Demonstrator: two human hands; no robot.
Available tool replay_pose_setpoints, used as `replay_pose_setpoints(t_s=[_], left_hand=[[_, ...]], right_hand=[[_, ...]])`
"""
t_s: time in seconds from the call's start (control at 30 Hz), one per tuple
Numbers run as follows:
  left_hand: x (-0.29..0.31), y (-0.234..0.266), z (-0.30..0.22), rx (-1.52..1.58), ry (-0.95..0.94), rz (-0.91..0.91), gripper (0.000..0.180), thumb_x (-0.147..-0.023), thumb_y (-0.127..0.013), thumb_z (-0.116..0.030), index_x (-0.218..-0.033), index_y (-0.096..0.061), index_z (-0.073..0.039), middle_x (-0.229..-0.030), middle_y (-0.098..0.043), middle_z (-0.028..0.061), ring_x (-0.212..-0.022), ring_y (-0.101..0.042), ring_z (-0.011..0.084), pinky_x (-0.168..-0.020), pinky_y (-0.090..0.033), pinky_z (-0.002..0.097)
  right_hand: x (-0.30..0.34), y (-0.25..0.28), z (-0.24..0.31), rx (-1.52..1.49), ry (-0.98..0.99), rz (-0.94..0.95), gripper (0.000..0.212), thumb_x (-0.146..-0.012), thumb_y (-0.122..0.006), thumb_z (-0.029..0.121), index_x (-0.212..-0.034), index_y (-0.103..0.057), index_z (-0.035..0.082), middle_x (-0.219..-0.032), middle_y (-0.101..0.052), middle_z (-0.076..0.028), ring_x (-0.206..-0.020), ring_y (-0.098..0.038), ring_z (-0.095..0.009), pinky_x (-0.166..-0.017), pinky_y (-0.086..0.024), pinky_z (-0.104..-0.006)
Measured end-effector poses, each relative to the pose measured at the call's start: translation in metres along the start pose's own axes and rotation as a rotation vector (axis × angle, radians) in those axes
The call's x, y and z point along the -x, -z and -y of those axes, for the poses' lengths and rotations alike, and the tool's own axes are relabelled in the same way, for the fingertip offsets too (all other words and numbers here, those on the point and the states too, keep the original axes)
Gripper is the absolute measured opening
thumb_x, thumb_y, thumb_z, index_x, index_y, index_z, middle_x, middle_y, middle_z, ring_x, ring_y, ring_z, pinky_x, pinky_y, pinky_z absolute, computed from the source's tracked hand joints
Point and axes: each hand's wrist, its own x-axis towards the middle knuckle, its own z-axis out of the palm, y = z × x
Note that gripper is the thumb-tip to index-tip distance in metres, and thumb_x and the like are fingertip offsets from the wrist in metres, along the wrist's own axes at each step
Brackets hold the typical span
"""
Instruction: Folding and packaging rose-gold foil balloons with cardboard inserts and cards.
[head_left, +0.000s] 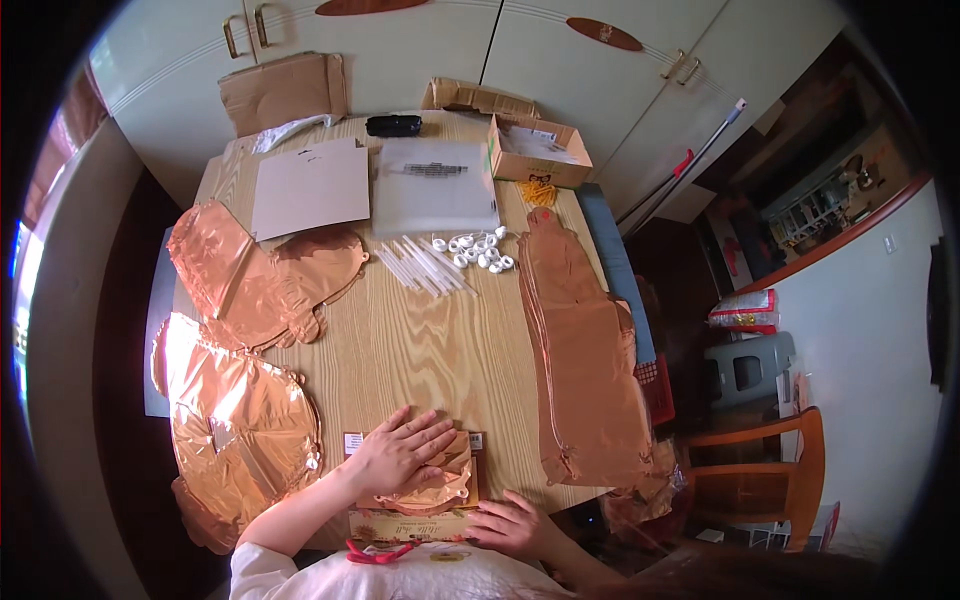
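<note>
My left hand (400,452) lies flat, fingers spread, on a folded rose-gold foil balloon (447,484) at the near edge of the wooden table (420,345). Under the balloon is a flat printed package (410,524). My right hand (512,524) rests at the package's right end, fingers curled against its edge. Deflated rose-gold foil balloons lie around: two at the left (240,280) (235,420) and a long one at the right (585,360).
White plastic sticks (420,265) and small white cups (478,250) lie mid-table. Farther back are a white card (310,188), a clear bag (435,185), an open cardboard box (540,150) and a black object (393,125). A wooden chair (770,470) stands at the right.
</note>
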Motion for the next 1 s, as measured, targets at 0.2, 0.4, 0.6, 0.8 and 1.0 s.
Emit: replay_pose_setpoints(t_s=[0.2, 0.4, 0.6, 0.8, 1.0], left_hand=[[0.001, 0.002, 0.001, -0.042, 0.001, -0.004, 0.061, -0.099, -0.043, -0.049, -0.148, -0.040, -0.012, -0.152, -0.042, 0.0045, -0.143, -0.035, 0.0241, -0.118, -0.021, 0.0469], [0.005, 0.002, -0.002, -0.097, 0.001, 0.001, 0.060, -0.099, -0.043, -0.049, -0.148, -0.042, -0.013, -0.153, -0.042, 0.0029, -0.142, -0.036, 0.0228, -0.118, -0.021, 0.0457], [0.007, 0.000, -0.004, -0.150, 0.005, 0.010, 0.062, -0.099, -0.039, -0.052, -0.151, -0.037, -0.018, -0.155, -0.038, 0.0007, -0.144, -0.034, 0.0206, -0.119, -0.018, 0.0473], [0.009, 0.007, -0.006, -0.140, -0.005, 0.041, 0.069, -0.099, -0.035, -0.057, -0.153, -0.032, -0.014, -0.157, -0.034, 0.0038, -0.146, -0.030, 0.0213, -0.120, -0.015, 0.0481], [0.014, 0.009, -0.005, -0.201, -0.006, 0.121, 0.077, -0.096, -0.034, -0.063, -0.154, -0.028, -0.013, -0.160, -0.029, 0.0034, -0.148, -0.025, 0.0206, -0.120, -0.012, 0.0491]], right_hand=[[-0.004, -0.002, -0.002, 0.048, -0.039, -0.038, 0.023, -0.085, -0.069, 0.032, -0.106, -0.073, 0.024, -0.117, -0.068, 0.005, -0.114, -0.061, -0.016, -0.103, -0.043, -0.0438], [-0.013, 0.011, -0.006, -0.061, -0.089, 0.009, 0.023, -0.083, -0.072, 0.032, -0.104, -0.074, 0.021, -0.114, -0.069, 0.003, -0.111, -0.062, -0.016, -0.101, -0.044, -0.0440], [-0.051, 0.017, -0.027, -0.067, -0.211, -0.108, 0.025, -0.087, -0.069, 0.022, -0.108, -0.072, 0.010, -0.114, -0.069, -0.003, -0.111, -0.062, -0.019, -0.100, -0.045, -0.0412], [-0.113, 0.010, -0.051, 0.151, -0.221, -0.099, 0.033, -0.086, -0.070, 0.022, -0.115, -0.068, 0.005, -0.119, -0.067, -0.006, -0.118, -0.058, -0.022, -0.100, -0.044, -0.0422], [-0.107, 0.000, -0.053, 0.228, -0.200, -0.008, 0.038, -0.087, -0.069, 0.028, -0.116, -0.067, 0.005, -0.128, -0.063, -0.006, -0.127, -0.053, -0.024, -0.106, -0.039, -0.0446]])
